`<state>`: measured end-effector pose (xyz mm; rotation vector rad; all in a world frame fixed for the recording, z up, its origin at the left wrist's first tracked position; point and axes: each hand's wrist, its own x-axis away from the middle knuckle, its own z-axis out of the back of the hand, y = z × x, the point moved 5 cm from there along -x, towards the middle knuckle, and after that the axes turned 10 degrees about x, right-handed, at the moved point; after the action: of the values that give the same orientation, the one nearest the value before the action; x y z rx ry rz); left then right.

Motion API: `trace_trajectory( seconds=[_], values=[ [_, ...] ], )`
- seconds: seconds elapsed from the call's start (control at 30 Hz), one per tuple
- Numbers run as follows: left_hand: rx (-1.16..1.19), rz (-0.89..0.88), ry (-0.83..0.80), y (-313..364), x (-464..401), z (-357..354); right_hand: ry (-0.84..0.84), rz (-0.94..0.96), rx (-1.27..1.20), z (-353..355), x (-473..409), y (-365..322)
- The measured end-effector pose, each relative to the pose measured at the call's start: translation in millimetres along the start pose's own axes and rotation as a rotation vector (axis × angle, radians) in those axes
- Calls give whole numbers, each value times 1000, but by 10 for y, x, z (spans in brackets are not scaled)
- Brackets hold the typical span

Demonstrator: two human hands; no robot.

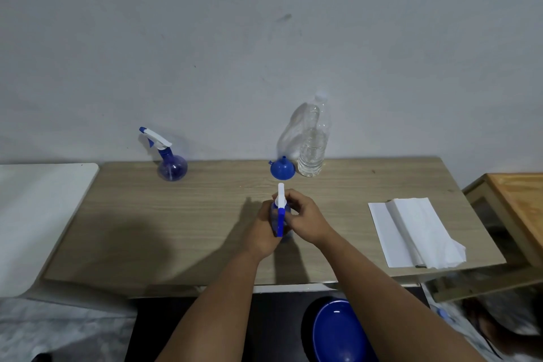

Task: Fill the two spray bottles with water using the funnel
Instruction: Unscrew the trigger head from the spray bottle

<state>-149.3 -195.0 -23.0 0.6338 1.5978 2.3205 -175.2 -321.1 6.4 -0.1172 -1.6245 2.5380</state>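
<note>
A blue spray bottle (279, 223) with a white and blue trigger head stands on the wooden table (147, 214) at its middle. My left hand (261, 232) wraps its body from the left. My right hand (305, 216) grips the neck just under the spray head. A second blue spray bottle (171, 166) stands at the back left by the wall. At the back centre a blue funnel (282, 169) lies mouth-down, spout up. Right beside it a clear plastic water bottle (313, 144) stands capped, holding water.
A stack of white paper towels (411, 232) lies on the table's right part. A white surface (35, 214) adjoins on the left, a wooden stand (517, 206) on the right. A blue basin (338, 332) sits on the floor below the front edge.
</note>
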Motion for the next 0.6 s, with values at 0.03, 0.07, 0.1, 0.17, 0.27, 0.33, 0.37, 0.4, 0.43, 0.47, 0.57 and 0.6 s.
trace_trajectory(
  seconds=[0.03,0.07,0.1,0.17,0.27,0.33,0.37,0.4,0.43,0.47,0.57,0.6],
  values=[
    [-4,4,-4,-24,2,-2,-3,-8,3,-3,7,3],
    [-3,2,-4,-68,-11,-8,6,-26,-5,-6,11,12],
    [-6,16,-3,-86,-10,-5,18,-45,-19,-11,12,29],
    [15,33,6,-81,1,2,39,-49,-25,-13,-1,49],
    [53,1,5,-86,-20,9,6,-23,-11,-30,-5,45],
    [41,-12,7,-111,-35,8,17,-47,-33,-27,22,50],
    [47,-16,3,-106,-33,1,29,-61,-45,-26,32,49],
    [41,-19,3,-106,-31,1,42,-61,-48,-25,30,51],
    [49,-34,16,-106,-38,7,51,-53,-34,-24,23,54],
    [53,-32,18,-112,-44,13,45,-38,-24,-32,23,56],
    [34,-49,10,-106,-47,33,20,-17,-12,-44,58,5],
    [47,-43,-2,-128,-53,32,28,-23,-17,-44,69,14]
  ],
)
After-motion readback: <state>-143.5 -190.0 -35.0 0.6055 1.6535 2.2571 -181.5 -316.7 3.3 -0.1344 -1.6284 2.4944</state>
